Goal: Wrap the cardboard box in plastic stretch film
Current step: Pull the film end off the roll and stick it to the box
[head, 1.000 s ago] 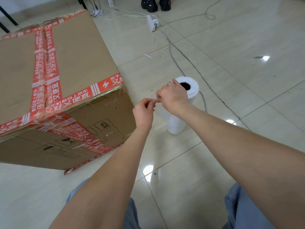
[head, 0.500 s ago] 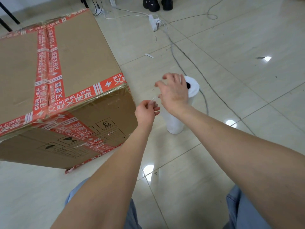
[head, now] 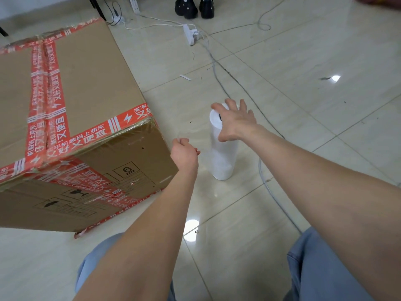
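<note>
A large cardboard box [head: 86, 83] sealed with red printed tape stands on the tiled floor at the left; its near side has a glossy sheen. A white roll of stretch film [head: 223, 161] stands upright on the floor to the right of the box's corner. My left hand [head: 184, 153], fingers curled, pinches the loose end of the clear film [head: 191, 132], which runs faintly toward the roll. My right hand [head: 236, 122] is spread with straight fingers over the top of the roll, covering most of its core hole.
A white power strip [head: 191, 35] and several cables [head: 219, 83] lie on the floor beyond the roll, one cable passing just right of it. A person's black shoes [head: 193, 7] stand at the far edge. My knees in blue jeans [head: 314, 268] are at the bottom.
My hands were together at the top of the roll. The right hand let go, opened and moved over the roll's top; the left hand drew the film end toward the box.
</note>
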Demonstrator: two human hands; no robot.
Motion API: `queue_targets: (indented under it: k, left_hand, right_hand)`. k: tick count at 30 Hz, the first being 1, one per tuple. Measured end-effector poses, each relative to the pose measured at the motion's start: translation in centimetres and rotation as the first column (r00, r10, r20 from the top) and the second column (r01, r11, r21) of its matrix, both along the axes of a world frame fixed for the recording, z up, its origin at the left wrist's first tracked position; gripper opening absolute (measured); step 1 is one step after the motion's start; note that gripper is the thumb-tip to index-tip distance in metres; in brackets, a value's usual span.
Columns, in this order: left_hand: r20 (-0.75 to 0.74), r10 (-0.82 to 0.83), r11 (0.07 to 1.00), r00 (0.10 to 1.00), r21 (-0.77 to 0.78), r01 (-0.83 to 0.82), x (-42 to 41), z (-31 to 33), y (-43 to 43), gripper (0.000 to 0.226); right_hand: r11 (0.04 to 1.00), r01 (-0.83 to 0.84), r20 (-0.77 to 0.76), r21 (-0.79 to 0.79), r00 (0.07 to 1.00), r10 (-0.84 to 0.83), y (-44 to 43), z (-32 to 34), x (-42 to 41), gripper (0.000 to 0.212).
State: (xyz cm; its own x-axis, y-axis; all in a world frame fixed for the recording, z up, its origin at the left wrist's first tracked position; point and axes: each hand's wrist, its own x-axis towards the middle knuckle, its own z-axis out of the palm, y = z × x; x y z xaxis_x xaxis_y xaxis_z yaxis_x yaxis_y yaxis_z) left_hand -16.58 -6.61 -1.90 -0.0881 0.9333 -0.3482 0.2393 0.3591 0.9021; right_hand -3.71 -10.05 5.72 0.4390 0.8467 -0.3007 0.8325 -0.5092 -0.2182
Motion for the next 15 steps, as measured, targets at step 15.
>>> queue_targets:
  k: [15]
  left_hand:
    - [-0.029,-0.081,0.993,0.996,0.084,0.084,1.2,-0.2,-1.9,0.030]
  right_hand:
    - [0.995,0.088,0.034,0.037,0.995,-0.090,-0.3,-0.2,1.0,0.094]
